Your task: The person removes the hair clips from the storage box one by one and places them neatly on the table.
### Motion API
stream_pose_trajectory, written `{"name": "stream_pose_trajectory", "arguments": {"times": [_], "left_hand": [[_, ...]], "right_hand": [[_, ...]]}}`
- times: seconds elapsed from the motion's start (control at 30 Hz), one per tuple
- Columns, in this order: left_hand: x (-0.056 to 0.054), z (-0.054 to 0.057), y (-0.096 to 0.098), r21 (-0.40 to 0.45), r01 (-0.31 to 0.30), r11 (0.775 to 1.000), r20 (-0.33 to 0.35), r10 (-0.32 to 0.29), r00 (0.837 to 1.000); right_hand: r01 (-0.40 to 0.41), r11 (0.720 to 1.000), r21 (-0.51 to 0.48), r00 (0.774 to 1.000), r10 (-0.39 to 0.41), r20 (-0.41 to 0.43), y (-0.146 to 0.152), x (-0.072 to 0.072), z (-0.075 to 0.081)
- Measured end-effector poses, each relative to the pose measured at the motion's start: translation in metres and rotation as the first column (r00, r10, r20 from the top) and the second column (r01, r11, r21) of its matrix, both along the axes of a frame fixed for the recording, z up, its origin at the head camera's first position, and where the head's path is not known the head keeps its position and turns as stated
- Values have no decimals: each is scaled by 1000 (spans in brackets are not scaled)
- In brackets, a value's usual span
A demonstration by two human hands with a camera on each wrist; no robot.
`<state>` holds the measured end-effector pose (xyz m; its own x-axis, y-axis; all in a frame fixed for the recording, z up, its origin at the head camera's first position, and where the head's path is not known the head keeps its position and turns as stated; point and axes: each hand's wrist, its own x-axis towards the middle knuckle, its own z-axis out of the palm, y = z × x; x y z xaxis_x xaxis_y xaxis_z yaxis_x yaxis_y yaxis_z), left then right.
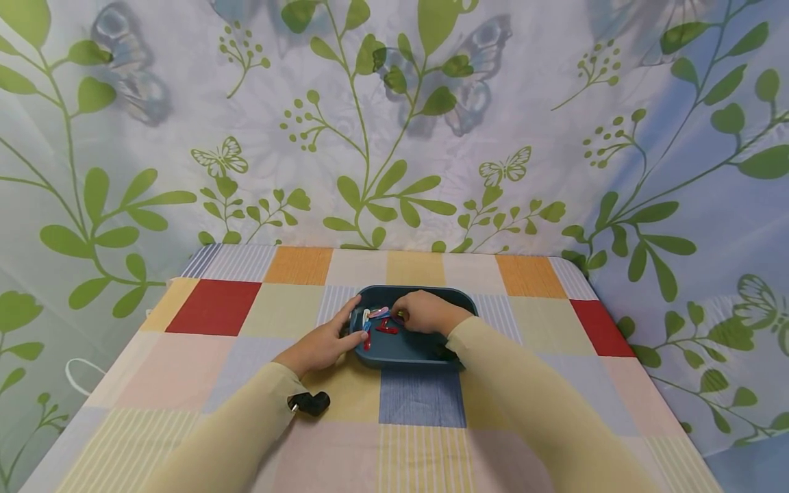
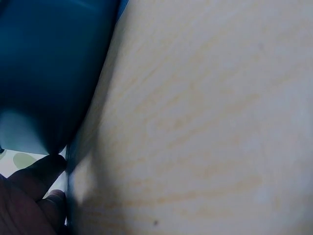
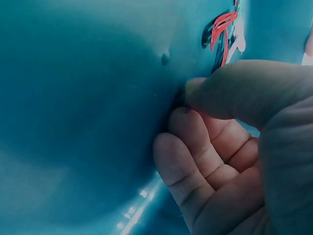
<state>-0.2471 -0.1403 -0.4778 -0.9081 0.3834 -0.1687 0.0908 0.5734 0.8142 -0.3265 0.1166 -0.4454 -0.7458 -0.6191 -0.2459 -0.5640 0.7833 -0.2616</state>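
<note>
A dark blue-green tray (image 1: 413,361) lies on the patchwork tablecloth, with several small hair clips inside its left part. Among them are a red clip (image 1: 386,328) and a whitish and pink one (image 1: 377,313). My right hand (image 1: 425,311) reaches into the tray, thumb and forefinger pinching a small clip, mostly hidden by the fingers; a yellow-green bit shows there in the head view. Close to its thumb in the right wrist view is a red clip (image 3: 223,27). My left hand (image 1: 323,346) rests against the tray's left end, fingers extended and thumb over the rim.
A patterned curtain (image 1: 394,137) with leaves and butterflies hangs behind the table. Checked cloth (image 1: 431,438) covers the tabletop. A black device (image 1: 311,403) sits at the left wrist, and a white loop (image 1: 77,376) shows beyond the table's left edge.
</note>
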Motion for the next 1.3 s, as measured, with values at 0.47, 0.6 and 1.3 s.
{"name": "stream_pose_trajectory", "arguments": {"times": [0.47, 0.6, 1.3], "left_hand": [[0, -5, 3, 10, 10, 1000, 4, -10, 1000], [0, -5, 2, -6, 16, 1000, -14, -16, 1000], [0, 5, -1, -33, -15, 999, -94, 12, 995]], "right_hand": [[44, 990, -135, 999, -42, 24, 13, 3, 5], [72, 971, -228, 997, -60, 57, 20, 3, 16], [490, 644, -588, 869, -418, 266, 116, 3, 57]]}}
